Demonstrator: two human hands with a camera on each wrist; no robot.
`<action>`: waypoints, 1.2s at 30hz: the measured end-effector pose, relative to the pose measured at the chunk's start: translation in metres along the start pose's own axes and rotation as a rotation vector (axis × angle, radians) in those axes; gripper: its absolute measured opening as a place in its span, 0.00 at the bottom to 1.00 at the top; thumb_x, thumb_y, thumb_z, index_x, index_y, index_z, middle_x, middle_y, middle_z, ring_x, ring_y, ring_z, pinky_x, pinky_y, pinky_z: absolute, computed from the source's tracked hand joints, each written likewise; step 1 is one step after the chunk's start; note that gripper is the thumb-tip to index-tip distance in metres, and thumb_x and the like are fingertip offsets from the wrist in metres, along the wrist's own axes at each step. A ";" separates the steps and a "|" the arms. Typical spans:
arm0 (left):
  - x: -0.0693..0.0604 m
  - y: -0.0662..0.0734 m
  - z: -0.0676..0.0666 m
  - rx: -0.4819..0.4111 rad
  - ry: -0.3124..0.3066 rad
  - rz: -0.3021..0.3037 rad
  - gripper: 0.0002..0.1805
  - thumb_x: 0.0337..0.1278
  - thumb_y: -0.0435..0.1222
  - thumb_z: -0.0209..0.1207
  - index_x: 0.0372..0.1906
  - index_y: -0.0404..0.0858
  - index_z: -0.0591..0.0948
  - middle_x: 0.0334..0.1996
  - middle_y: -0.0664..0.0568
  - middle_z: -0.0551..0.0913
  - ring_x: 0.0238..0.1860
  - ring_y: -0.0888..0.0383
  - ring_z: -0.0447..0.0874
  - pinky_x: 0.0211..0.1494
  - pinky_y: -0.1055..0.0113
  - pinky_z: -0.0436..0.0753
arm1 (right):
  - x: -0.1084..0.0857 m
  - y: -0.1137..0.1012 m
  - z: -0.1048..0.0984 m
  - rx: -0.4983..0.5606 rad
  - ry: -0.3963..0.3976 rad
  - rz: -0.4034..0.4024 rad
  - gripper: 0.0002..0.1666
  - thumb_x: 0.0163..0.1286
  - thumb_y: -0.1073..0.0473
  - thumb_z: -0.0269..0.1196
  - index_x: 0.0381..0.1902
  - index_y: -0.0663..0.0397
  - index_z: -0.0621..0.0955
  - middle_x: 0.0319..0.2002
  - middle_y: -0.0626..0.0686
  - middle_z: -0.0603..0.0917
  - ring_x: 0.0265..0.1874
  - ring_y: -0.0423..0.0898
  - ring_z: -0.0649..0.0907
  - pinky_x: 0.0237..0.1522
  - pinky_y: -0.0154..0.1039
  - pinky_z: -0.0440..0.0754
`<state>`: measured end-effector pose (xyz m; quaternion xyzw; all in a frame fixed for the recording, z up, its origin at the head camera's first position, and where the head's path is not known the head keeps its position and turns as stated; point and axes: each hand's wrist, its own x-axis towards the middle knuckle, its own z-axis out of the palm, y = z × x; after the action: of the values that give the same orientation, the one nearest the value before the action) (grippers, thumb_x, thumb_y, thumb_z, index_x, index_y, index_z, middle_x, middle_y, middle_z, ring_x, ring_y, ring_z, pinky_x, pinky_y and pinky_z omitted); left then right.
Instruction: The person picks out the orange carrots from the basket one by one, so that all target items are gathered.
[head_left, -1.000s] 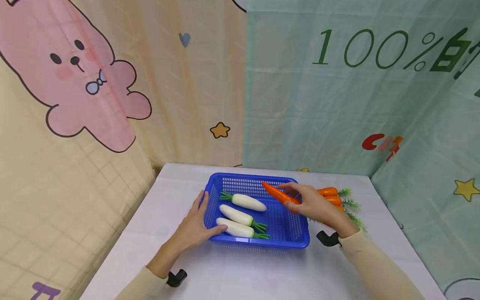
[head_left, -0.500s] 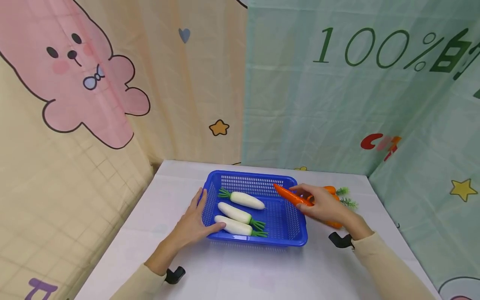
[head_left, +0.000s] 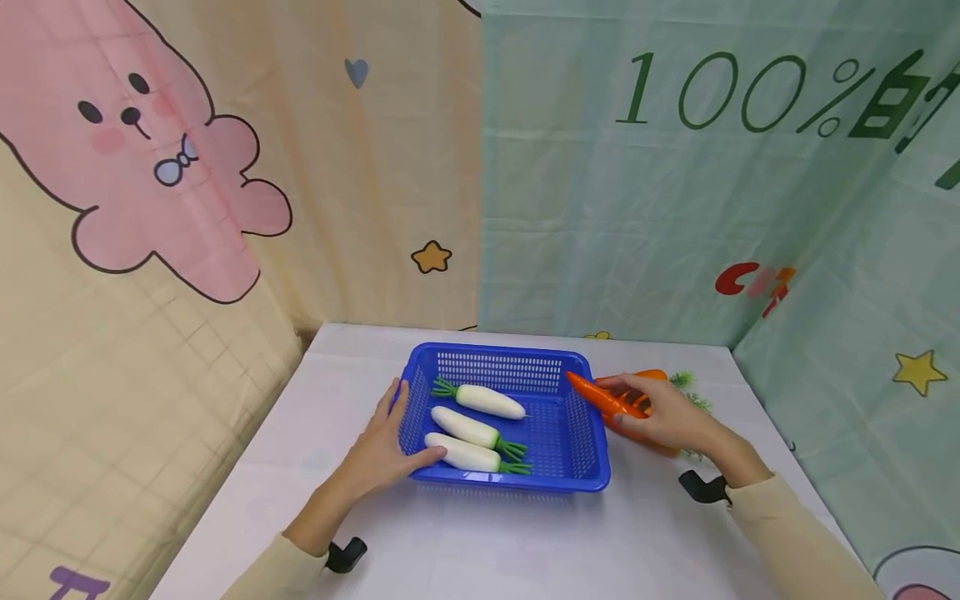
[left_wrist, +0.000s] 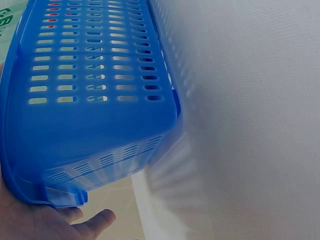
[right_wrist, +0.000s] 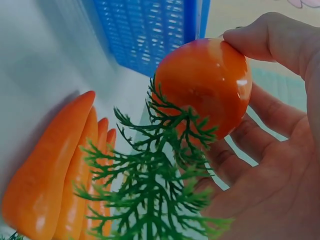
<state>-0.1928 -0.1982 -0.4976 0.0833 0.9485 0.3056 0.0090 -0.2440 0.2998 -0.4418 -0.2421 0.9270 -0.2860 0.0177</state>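
Observation:
A blue plastic basket (head_left: 551, 483) stands on the table with three white radishes (head_left: 491, 402) with green tops lying in it. My left hand (head_left: 375, 454) rests at its front left corner, fingers straight along the left side and thumb over the front rim. In the left wrist view the basket's slotted wall (left_wrist: 90, 125) fills much of the picture. My right hand (head_left: 671, 417) holds a shiny orange carrot (head_left: 600, 398) between thumb and fingers, its tip pointing across the basket's right rim. The right wrist view shows the carrot's blunt end (right_wrist: 202, 82) and feathery green top (right_wrist: 155, 170).
Several more carrots (right_wrist: 45, 170) lie side by side on the table right of the basket, partly hidden by my right hand in the head view. A white cloth (head_left: 480, 542) covers the table. Printed curtains (head_left: 675, 208) stand behind and at both sides.
My right hand has moved right with the carrot, from over the basket's inside to its right rim and the other carrots. My left hand keeps its place on the basket.

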 end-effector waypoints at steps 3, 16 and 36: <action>0.000 -0.001 0.000 -0.005 0.001 0.000 0.77 0.67 0.73 0.71 0.99 0.40 0.39 0.99 0.39 0.34 0.96 0.25 0.47 0.88 0.19 0.67 | -0.005 0.004 -0.002 0.003 -0.003 0.018 0.31 0.79 0.57 0.74 0.78 0.45 0.85 0.59 0.49 0.93 0.53 0.45 0.87 0.53 0.38 0.90; 0.000 0.001 -0.002 0.000 0.001 -0.012 0.76 0.68 0.72 0.71 0.99 0.40 0.39 0.99 0.38 0.34 0.96 0.25 0.46 0.89 0.20 0.67 | -0.022 0.025 -0.004 0.006 -0.020 0.104 0.30 0.78 0.56 0.74 0.76 0.44 0.87 0.64 0.52 0.92 0.59 0.49 0.88 0.54 0.40 0.90; -0.001 0.000 0.002 -0.012 -0.005 -0.017 0.76 0.68 0.73 0.70 0.99 0.41 0.38 0.99 0.39 0.34 0.96 0.25 0.46 0.89 0.20 0.66 | -0.045 0.049 0.008 -0.075 -0.037 0.100 0.28 0.74 0.60 0.79 0.70 0.56 0.89 0.57 0.51 0.92 0.51 0.45 0.86 0.51 0.32 0.90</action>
<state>-0.1920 -0.1972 -0.4987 0.0757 0.9473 0.3110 0.0147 -0.2248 0.3512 -0.4791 -0.2011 0.9475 -0.2455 0.0399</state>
